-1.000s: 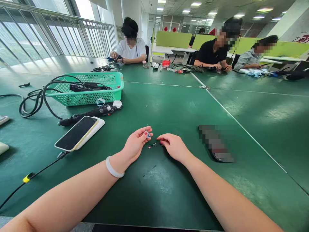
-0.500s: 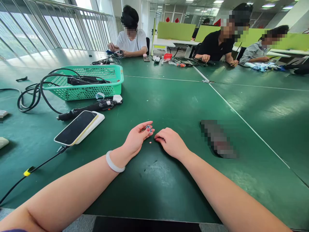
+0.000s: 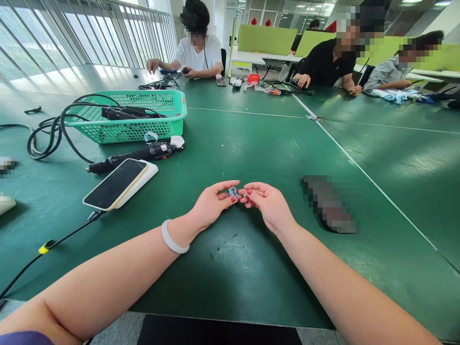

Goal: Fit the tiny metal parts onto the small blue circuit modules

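Note:
My left hand (image 3: 214, 200), with a pale band on its wrist, pinches a small flat blue-and-white piece (image 3: 233, 192) between thumb and fingers. It could be a tiny circuit board, but its kind is too small to make out. Close on its right, my right hand (image 3: 266, 201) is closed in a pinch around a tiny light-coloured bit (image 3: 246, 194). Fingers partly hide that bit, and its kind cannot be told. The fingertips of both hands nearly meet, just above the green tabletop (image 3: 230, 278).
At the left lie a phone (image 3: 117, 184) on a white block, with a cable, and a black electric screwdriver (image 3: 140, 154). Behind them stands a green basket (image 3: 131, 129) holding black cords. A blurred dark object (image 3: 330, 206) is at right. Several people sit across the table.
My right hand has lifted off the tabletop, turned and come close to my left fingers with a tiny bit in its pinch. The pink speck on the table no longer shows.

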A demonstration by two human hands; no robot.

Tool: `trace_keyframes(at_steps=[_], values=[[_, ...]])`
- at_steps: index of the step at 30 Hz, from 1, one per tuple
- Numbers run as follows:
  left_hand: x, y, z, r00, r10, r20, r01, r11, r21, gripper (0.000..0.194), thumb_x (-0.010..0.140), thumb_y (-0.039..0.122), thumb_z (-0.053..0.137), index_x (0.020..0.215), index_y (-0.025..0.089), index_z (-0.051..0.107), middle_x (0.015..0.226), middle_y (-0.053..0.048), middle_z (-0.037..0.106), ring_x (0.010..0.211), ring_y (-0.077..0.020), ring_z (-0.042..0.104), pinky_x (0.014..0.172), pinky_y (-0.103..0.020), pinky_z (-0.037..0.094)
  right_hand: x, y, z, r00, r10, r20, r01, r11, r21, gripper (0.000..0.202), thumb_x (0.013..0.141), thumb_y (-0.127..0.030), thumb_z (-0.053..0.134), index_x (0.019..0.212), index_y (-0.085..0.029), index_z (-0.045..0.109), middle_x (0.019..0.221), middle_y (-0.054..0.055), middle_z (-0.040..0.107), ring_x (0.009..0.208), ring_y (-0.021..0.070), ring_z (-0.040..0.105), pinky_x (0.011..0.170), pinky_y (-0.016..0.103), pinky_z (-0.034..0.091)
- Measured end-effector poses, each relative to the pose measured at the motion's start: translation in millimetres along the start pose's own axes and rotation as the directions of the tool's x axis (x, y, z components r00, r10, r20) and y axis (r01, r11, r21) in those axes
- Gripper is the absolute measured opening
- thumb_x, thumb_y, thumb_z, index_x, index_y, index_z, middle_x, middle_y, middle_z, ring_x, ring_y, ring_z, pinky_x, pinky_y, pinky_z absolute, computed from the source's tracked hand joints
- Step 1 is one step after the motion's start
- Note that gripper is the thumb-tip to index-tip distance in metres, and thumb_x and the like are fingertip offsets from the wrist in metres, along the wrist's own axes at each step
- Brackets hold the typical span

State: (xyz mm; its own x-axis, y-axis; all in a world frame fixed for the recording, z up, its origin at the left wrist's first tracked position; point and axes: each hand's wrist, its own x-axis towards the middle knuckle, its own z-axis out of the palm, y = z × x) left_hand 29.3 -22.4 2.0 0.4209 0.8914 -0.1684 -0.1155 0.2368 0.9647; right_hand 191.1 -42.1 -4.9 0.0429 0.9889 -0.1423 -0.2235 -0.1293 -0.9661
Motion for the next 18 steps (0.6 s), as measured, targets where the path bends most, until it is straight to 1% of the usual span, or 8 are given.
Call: trace_keyframes(at_steps=[2,5,7,8,11,13,15,18], values=[[0,0,-0.2,1.0,0.006,-0.005,-0.006,1.0,0.012,0.045,0.075,0.015,0.068,0.119,0.016,0.058,0.094,-0.007,0.073,0.083,-0.0142,0.066,0.074,-0.027,0.048,-2,-1,3,1.0,0.001,-0.011,-0.001,1.0,-0.003,0.027,0.061,-0.035,0.079,0.078,-0.018,0.068,0.072,0.003,0.069,0.065,0.0124,0.059,0.057,0.026,0.042],[-1,-2,-0.9,1.0,0.016,0.005,-0.017,0.999,0.042,0.04,0.075,0.015,0.068,0.114,0.015,0.06,0.088,-0.006,0.073,0.082,-0.014,0.067,0.081,-0.03,0.049,-3,0,6,0.999,0.006,-0.042,-0.006,1.0,0.003,0.026,0.058,-0.035,0.08,0.074,-0.017,0.071,0.066,0.001,0.066,0.054,0.0072,0.047,0.051,0.024,0.033],[-1,-3,-1.0,1.0,0.024,0.016,-0.025,0.998,0.057,0.037,0.075,0.015,0.068,0.112,0.016,0.061,0.087,-0.005,0.074,0.083,-0.014,0.067,0.086,-0.032,0.049,-4,1,8,0.997,0.031,-0.064,-0.028,0.999,0.033,0.027,0.055,-0.036,0.082,0.072,-0.017,0.072,0.061,-0.001,0.063,0.049,0.0052,0.039,0.049,0.025,0.028],[-2,-3,-0.9,0.999,0.03,0.019,-0.032,0.998,0.056,0.036,0.075,0.015,0.068,0.111,0.016,0.062,0.088,-0.005,0.074,0.084,-0.0145,0.067,0.088,-0.033,0.049,-4,2,9,0.996,0.047,-0.071,-0.043,0.998,0.054,0.028,0.053,-0.036,0.083,0.071,-0.017,0.072,0.06,-0.002,0.061,0.048,0.0048,0.037,0.048,0.025,0.026],[-2,-5,-0.3,0.998,0.052,0.036,-0.053,0.997,0.048,0.035,0.075,0.016,0.068,0.11,0.016,0.062,0.092,-0.006,0.073,0.088,-0.0162,0.068,0.091,-0.035,0.049,-5,2,12,0.993,0.085,-0.076,-0.077,0.991,0.106,0.031,0.048,-0.036,0.085,0.068,-0.017,0.07,0.061,-0.002,0.061,0.048,0.0046,0.037,0.048,0.025,0.023],[-1,-5,0.1,0.997,0.062,0.044,-0.064,0.997,0.049,0.036,0.074,0.016,0.069,0.109,0.016,0.063,0.094,-0.006,0.073,0.089,-0.0168,0.068,0.092,-0.036,0.049,-6,3,13,0.993,0.086,-0.086,-0.076,0.99,0.115,0.033,0.046,-0.037,0.085,0.066,-0.017,0.069,0.061,-0.003,0.06,0.048,0.0045,0.037,0.048,0.024,0.023],[0,-5,0.5,0.996,0.069,0.048,-0.071,0.996,0.045,0.036,0.073,0.015,0.069,0.108,0.016,0.064,0.096,-0.007,0.073,0.09,-0.0173,0.068,0.093,-0.037,0.049,-7,3,15,0.991,0.076,-0.107,-0.066,0.993,0.098,0.034,0.046,-0.038,0.085,0.067,-0.017,0.068,0.059,-0.004,0.058,0.049,0.0047,0.037,0.048,0.024,0.024],[1,-5,1.2,0.996,0.08,0.046,-0.081,0.996,0.021,0.035,0.071,0.015,0.071,0.106,0.016,0.066,0.1,-0.007,0.073,0.093,-0.018,0.068,0.095,-0.038,0.048,-8,3,17,0.988,0.042,-0.151,-0.038,0.999,0.03,0.036,0.048,-0.041,0.083,0.069,-0.017,0.067,0.056,-0.005,0.054,0.049,0.0057,0.036,0.049,0.024,0.026]])
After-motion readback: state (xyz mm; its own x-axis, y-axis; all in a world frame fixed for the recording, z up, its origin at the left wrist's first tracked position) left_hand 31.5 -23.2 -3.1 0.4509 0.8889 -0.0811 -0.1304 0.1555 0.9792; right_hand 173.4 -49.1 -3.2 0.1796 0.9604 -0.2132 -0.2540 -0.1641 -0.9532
